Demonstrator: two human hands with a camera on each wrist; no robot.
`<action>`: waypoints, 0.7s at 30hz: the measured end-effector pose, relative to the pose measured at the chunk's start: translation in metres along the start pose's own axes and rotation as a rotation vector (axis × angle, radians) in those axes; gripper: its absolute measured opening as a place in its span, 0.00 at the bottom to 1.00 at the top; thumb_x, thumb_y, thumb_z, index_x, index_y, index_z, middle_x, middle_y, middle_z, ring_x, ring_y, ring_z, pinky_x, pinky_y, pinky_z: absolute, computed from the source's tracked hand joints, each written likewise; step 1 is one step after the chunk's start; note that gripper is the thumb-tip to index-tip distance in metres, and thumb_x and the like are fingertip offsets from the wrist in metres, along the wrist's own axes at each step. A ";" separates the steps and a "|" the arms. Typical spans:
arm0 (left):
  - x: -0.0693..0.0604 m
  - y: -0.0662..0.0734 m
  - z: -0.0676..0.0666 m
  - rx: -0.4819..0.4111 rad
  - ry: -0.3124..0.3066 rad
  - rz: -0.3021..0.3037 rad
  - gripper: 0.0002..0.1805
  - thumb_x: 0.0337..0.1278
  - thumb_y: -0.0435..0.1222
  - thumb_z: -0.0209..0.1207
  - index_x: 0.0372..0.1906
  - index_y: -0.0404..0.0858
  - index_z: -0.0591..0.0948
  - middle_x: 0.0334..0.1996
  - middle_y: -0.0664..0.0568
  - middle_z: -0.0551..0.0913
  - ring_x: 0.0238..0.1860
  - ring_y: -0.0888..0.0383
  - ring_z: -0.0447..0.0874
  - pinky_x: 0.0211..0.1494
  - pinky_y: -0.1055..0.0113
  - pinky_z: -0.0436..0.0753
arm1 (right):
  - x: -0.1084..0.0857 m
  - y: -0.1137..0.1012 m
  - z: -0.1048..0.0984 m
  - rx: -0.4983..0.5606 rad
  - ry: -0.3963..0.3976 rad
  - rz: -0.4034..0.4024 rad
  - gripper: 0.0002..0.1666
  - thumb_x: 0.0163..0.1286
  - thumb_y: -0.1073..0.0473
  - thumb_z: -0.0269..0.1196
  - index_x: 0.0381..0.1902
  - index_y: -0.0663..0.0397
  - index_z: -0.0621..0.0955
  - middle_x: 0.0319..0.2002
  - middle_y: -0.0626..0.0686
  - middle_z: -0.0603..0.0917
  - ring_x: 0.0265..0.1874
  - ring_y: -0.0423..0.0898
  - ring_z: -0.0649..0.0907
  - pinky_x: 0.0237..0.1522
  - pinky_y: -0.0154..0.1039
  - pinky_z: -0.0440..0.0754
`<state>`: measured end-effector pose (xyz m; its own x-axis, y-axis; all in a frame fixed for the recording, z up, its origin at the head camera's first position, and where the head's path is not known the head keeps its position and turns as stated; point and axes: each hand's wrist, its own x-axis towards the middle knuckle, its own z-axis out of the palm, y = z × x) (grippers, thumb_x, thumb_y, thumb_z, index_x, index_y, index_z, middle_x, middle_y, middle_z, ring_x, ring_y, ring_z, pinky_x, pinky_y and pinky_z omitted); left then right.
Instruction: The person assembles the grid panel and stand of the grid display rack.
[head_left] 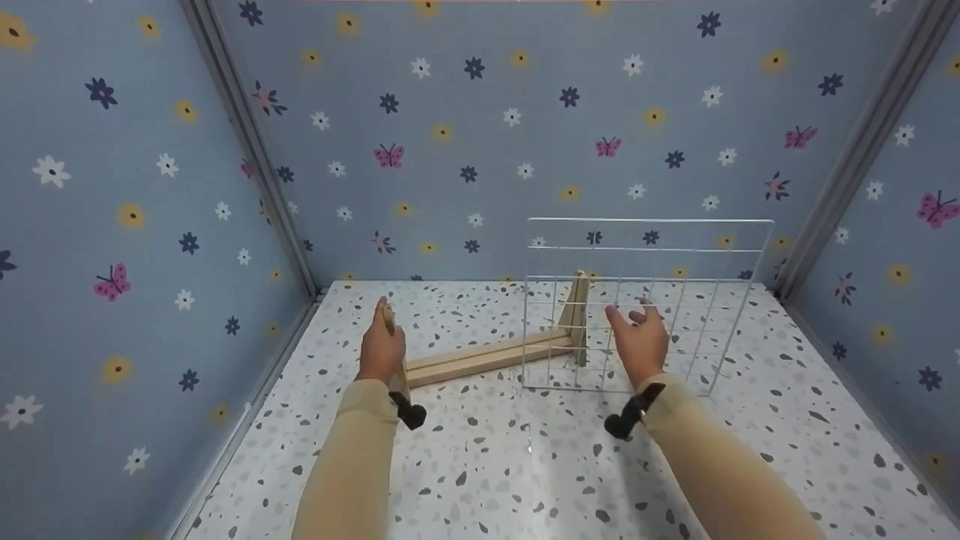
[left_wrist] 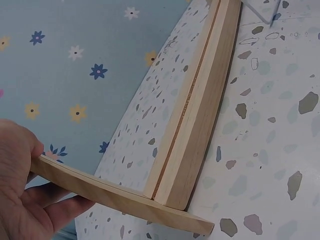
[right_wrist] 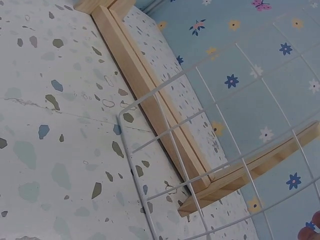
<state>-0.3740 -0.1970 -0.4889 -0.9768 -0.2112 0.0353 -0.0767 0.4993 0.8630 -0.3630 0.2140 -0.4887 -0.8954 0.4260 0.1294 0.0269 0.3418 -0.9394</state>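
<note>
Two pieces sit before me over the worktop (head_left: 487, 480): a wooden stand (head_left: 487, 360) left of centre and a white wire grid (head_left: 619, 279) to its right. From the left hand (head_left: 383, 351), the stand's long bar runs slantwise to the right and farther off, a groove (left_wrist: 186, 102) along its length. I have the left fingers gripping the left end piece (left_wrist: 120, 198); the right end piece (head_left: 576, 307) shows through the wires. The grid is roughly upright, its lower edge running left to right on the near side of the bar's far end, so I judge the angle between that edge and the groove to be what counts. The right hand (head_left: 641, 346) is nearer the grid, thumb and fingers bent at the wires; I cannot tell whether they grip one, nor whether grid and wood touch.
</note>
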 end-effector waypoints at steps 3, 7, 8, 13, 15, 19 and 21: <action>0.000 0.003 -0.001 -0.003 -0.016 -0.008 0.37 0.80 0.36 0.41 0.83 0.52 0.40 0.79 0.37 0.52 0.77 0.39 0.54 0.75 0.41 0.62 | 0.001 0.000 -0.001 -0.009 -0.002 0.005 0.48 0.69 0.37 0.65 0.77 0.52 0.63 0.68 0.63 0.75 0.67 0.60 0.74 0.63 0.55 0.76; 0.001 0.005 -0.002 0.006 -0.034 -0.014 0.37 0.80 0.36 0.41 0.83 0.52 0.39 0.79 0.35 0.51 0.76 0.38 0.57 0.72 0.41 0.67 | 0.001 0.000 -0.001 -0.002 -0.011 0.018 0.48 0.69 0.37 0.65 0.78 0.52 0.63 0.68 0.63 0.74 0.67 0.59 0.74 0.64 0.55 0.76; 0.002 0.005 -0.002 0.009 -0.036 -0.018 0.37 0.80 0.36 0.41 0.83 0.52 0.39 0.79 0.35 0.51 0.75 0.38 0.60 0.69 0.41 0.70 | 0.000 0.000 -0.001 0.003 -0.014 0.021 0.48 0.69 0.37 0.65 0.78 0.52 0.62 0.69 0.63 0.74 0.67 0.59 0.74 0.64 0.55 0.76; 0.004 0.005 -0.002 0.039 -0.043 -0.007 0.37 0.80 0.36 0.41 0.83 0.51 0.39 0.78 0.33 0.53 0.68 0.38 0.69 0.57 0.43 0.76 | -0.001 0.000 -0.001 0.009 -0.008 0.006 0.48 0.68 0.36 0.65 0.77 0.51 0.63 0.68 0.62 0.75 0.67 0.59 0.74 0.62 0.55 0.77; 0.006 0.006 -0.002 0.056 -0.043 0.001 0.37 0.80 0.36 0.42 0.83 0.51 0.39 0.78 0.34 0.54 0.70 0.37 0.68 0.61 0.42 0.76 | -0.001 0.000 -0.001 0.004 -0.006 -0.005 0.48 0.69 0.36 0.64 0.77 0.51 0.63 0.67 0.63 0.75 0.67 0.59 0.74 0.62 0.56 0.77; 0.010 0.005 0.000 0.074 -0.035 0.014 0.38 0.79 0.36 0.43 0.83 0.49 0.40 0.78 0.34 0.55 0.74 0.37 0.61 0.70 0.41 0.69 | 0.000 0.001 -0.002 -0.006 -0.009 -0.008 0.48 0.69 0.36 0.64 0.78 0.51 0.63 0.67 0.63 0.75 0.68 0.59 0.73 0.62 0.56 0.77; 0.012 0.004 0.001 0.075 -0.032 0.023 0.37 0.79 0.36 0.44 0.83 0.48 0.41 0.77 0.34 0.57 0.74 0.38 0.61 0.72 0.42 0.67 | 0.000 0.002 -0.001 -0.012 -0.013 -0.006 0.48 0.69 0.35 0.63 0.78 0.51 0.63 0.68 0.63 0.74 0.68 0.59 0.73 0.62 0.56 0.77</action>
<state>-0.3863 -0.1963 -0.4852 -0.9842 -0.1729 0.0374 -0.0682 0.5658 0.8217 -0.3624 0.2155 -0.4898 -0.9014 0.4130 0.1303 0.0273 0.3546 -0.9346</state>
